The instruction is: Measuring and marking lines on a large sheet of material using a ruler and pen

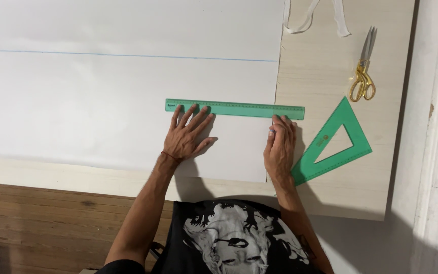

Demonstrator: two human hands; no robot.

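Green ruler (235,108) under left hand (187,136), on white fabric (102,101)

Pale wooden board (330,66) carrying everything. White sheet (102,101) spread across the left and middle, reaching almost to the near edge. Scissors (363,71) near the far right corner. Green triangle (338,142) by the right edge. White strips (313,18) at the far edge.

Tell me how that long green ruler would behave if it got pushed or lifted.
The ruler looks thin, flat plastic, so probably light and slightly bendy. It lies on smooth white fabric, so it may slide unless pinned, as the left hand does. Flat, it won't roll.
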